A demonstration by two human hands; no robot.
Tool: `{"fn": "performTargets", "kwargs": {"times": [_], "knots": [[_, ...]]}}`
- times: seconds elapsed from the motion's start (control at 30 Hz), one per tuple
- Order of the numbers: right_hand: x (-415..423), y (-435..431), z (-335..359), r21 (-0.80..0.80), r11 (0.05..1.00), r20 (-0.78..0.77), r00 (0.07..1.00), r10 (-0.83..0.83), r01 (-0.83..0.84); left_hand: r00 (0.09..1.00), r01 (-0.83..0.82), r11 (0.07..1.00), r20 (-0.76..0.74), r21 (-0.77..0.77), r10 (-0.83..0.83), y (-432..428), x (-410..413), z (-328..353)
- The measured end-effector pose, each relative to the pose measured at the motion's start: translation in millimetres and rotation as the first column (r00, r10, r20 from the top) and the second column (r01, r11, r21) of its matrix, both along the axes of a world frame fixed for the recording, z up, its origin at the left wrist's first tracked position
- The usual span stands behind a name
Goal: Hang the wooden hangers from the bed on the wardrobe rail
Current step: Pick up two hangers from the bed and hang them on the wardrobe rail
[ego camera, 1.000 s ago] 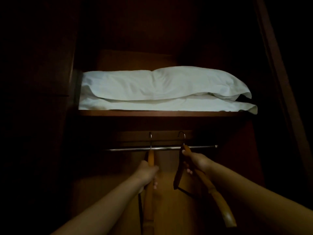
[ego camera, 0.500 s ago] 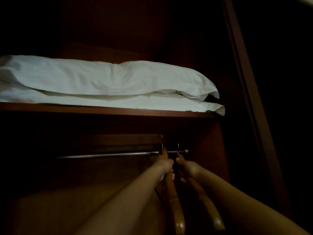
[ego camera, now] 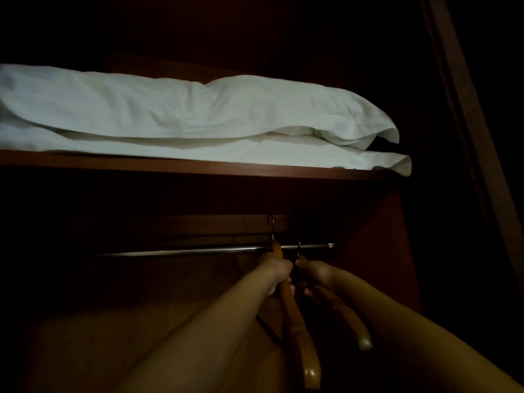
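Now both hangers sit at the right end of the wardrobe rail (ego camera: 181,251); a second ago they were spread near its middle, so the pair has been slid rightward and closed up. Left to right: left hand (ego camera: 276,272) is clamped on the neck of the left hanger (ego camera: 295,316), whose hook rises above the rail and appears not yet seated. Right hand (ego camera: 317,275) grips the right hanger (ego camera: 350,321), its hook crossing the rail just beside the rail end; whether it bears weight I cannot tell. Hands nearly touching.

Judgement: the right hanger looks close to hung; the left one likely needs lowering onto the bar. No other hangers or the bed are in view.

Surroundings: dim wardrobe interior, dark reddish wood. White pillows (ego camera: 198,117) are stacked on the shelf (ego camera: 170,165) above the rail. Door frame (ego camera: 465,109) at far right.
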State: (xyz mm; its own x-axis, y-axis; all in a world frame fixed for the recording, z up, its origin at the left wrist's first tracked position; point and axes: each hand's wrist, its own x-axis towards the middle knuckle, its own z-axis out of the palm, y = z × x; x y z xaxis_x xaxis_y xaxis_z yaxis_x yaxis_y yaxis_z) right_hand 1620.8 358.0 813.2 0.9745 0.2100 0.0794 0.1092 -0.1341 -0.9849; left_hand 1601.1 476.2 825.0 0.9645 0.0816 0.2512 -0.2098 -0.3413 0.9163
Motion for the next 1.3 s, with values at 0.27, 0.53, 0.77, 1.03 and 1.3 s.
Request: {"fn": "performTargets", "kwargs": {"times": [0.27, 0.53, 0.77, 1.03, 1.3], "knots": [[-4.2, -16.0, -14.1, 0.003, 0.998, -0.015, 0.998, 0.067, -0.067, 1.0, -0.004, 1.0, -0.027, 0.026, 0.004, -13.6, 24.3, -16.0], [-1.9, -17.4, -12.0, -0.105, 0.994, -0.008, 1.0, 0.008, -0.008, 0.999, -0.045, 0.999, 0.016, 0.01, 0.045, -37.0, 40.7, -17.4], [1.4, -21.9, -18.2, -0.01, 1.0, -0.023, 0.999, -0.029, 0.029, 0.997, -0.032, 0.998, -0.065, 0.057, 0.036, -30.8, 35.4, -40.0], [-1.4, -31.1, -29.4, 0.007, 1.0, -0.108, 0.994, 0.009, -0.009, 0.993, -0.01, 0.998, -0.116, 0.057, 0.017, -32.1, 16.6, -36.6], [-64.7, -23.3, -42.7, -0.113, 0.981, 0.013, 0.988, -0.157, 0.157, 0.999, -0.032, 0.987, -0.012, 0.158, 0.034, -33.6, -38.4, -37.2]]}}
